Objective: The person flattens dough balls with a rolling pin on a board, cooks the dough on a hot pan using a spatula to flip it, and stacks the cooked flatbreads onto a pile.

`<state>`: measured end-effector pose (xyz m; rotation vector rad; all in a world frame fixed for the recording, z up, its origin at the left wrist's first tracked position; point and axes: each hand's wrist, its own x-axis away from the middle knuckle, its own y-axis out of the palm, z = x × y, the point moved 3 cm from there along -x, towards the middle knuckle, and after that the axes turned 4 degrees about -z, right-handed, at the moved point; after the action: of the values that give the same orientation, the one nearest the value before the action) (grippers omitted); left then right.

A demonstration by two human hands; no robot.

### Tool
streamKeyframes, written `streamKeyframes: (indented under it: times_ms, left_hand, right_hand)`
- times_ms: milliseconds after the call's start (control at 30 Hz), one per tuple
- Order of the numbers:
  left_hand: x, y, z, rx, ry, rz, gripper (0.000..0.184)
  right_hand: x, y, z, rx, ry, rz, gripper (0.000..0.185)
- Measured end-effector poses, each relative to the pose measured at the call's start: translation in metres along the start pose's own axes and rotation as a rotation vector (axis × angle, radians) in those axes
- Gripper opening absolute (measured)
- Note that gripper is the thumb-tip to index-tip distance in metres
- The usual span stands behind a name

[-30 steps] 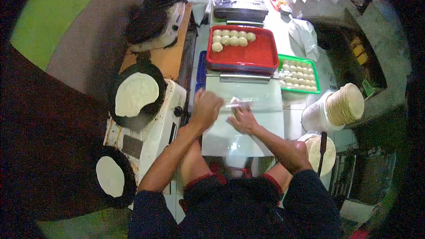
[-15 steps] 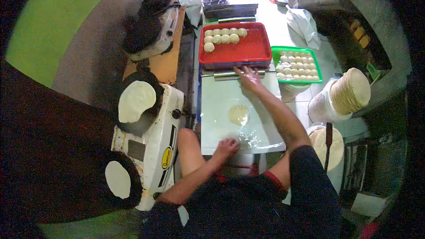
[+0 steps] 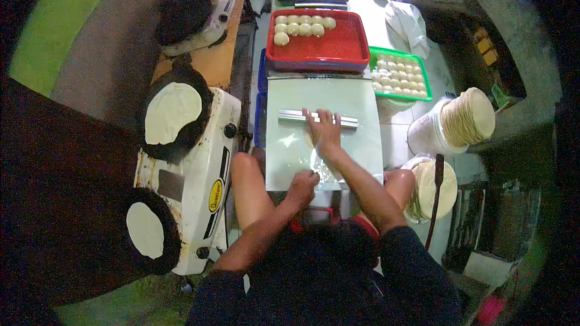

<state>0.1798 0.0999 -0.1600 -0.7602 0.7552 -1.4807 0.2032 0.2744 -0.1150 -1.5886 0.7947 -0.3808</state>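
My right hand (image 3: 325,137) lies over the middle of a metal rolling pin (image 3: 291,116), its fingers reaching across the top. Beneath this hand, a flattened dough disc (image 3: 309,139) is mostly hidden. Curled closed at the near edge of the pale, shiny board (image 3: 284,160) is my left hand (image 3: 303,186); whatever its fingers may hold cannot be made out. Beyond the board, a red tray (image 3: 344,39) carries several round dough balls (image 3: 293,28).
A green tray (image 3: 401,96) of dough balls stands at the right. Stacked flatbreads (image 3: 474,119) lean on a bucket; others (image 3: 444,190) lie nearer. To the left, a white stove (image 3: 202,199) bears dark pans with flat dough sheets (image 3: 173,113). A dark-handled tool (image 3: 438,187) stands right.
My right hand has brought the rolling pin from beside the red tray towards me, over the dough disc. My left hand has closed at the board's near edge. The view has shifted slightly.
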Motion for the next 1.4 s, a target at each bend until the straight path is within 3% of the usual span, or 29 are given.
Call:
streamKeyframes:
  times_ms: [67, 167, 233, 300, 367, 433, 467, 500, 600, 667, 833, 900, 933, 1033, 1133, 1200, 1300, 1400]
  left_hand:
    - [-0.001, -0.006, 0.001, 0.044, 0.03, 0.041, 0.02]
    - [0.006, 0.013, -0.002, 0.043, 0.06, 0.083, 0.019]
    - [0.007, 0.012, -0.002, 0.055, 0.037, 0.046, 0.015]
    - [0.001, -0.003, 0.0, 0.075, 0.027, 0.036, 0.013]
    - [-0.002, -0.012, 0.007, 0.116, 0.042, 0.118, 0.009]
    - [-0.003, -0.001, -0.002, 0.048, 0.059, 0.099, 0.009]
    - [-0.003, 0.009, -0.006, -0.052, -0.009, -0.03, 0.011]
    - [-0.007, 0.004, -0.006, -0.037, 0.003, 0.009, 0.011]
    - [0.003, -0.008, 0.006, 0.051, 0.073, 0.112, 0.012]
    - [0.002, -0.004, 0.001, 0.051, 0.078, 0.064, 0.011]
    - [-0.003, -0.002, 0.005, -0.098, 0.009, 0.026, 0.01]
    - [0.0, -0.006, 0.005, 0.033, 0.023, 0.045, 0.012]
    - [-0.001, -0.007, 0.004, 0.027, 0.04, 0.033, 0.013]
    - [-0.003, -0.008, 0.005, 0.002, 0.047, 0.01, 0.012]
    - [0.0, -0.007, 0.003, 0.012, 0.037, 0.056, 0.011]
    - [0.0, -0.001, 0.0, 0.005, 0.041, 0.067, 0.009]
    - [-0.001, 0.011, -0.014, -0.034, 0.058, 0.032, 0.01]
    - [-0.004, 0.022, -0.033, -0.03, 0.075, 0.005, 0.018]
  right_hand:
    - [-0.004, 0.0, 0.002, -0.062, 0.001, 0.016, 0.061]
    - [0.058, 0.017, -0.012, -0.006, -0.027, -0.006, 0.067]
    - [0.059, 0.011, -0.014, -0.012, -0.06, -0.07, 0.065]
    - [0.017, 0.002, -0.007, 0.018, -0.04, 0.073, 0.063]
    - [-0.012, -0.003, -0.003, -0.057, 0.044, 0.018, 0.062]
    - [0.014, 0.003, -0.004, -0.025, 0.003, 0.044, 0.064]
    - [0.035, 0.003, -0.012, -0.06, 0.018, 0.004, 0.062]
    - [0.049, 0.005, -0.016, -0.103, 0.04, -0.065, 0.059]
    - [0.024, 0.005, -0.007, -0.096, 0.051, 0.033, 0.049]
    - [-0.007, 0.007, 0.003, -0.093, 0.131, 0.027, 0.042]
    - [0.007, 0.002, 0.015, -0.428, 0.231, -0.069, 0.066]
    - [0.007, 0.008, 0.017, -0.654, 0.253, -0.237, 0.073]
    - [0.011, 0.007, 0.013, -0.472, 0.112, -0.227, 0.071]
    - [0.018, 0.019, 0.0, -0.181, 0.033, 0.045, 0.064]
    - [0.017, 0.008, 0.002, -0.172, 0.177, 0.057, 0.056]
    - [0.011, -0.027, 0.001, -0.208, 0.313, -0.141, 0.06]
    - [0.008, 0.023, 0.016, -0.275, 0.143, 0.014, 0.064]
    - [-0.002, -0.008, 0.002, -0.21, 0.256, -0.096, 0.048]
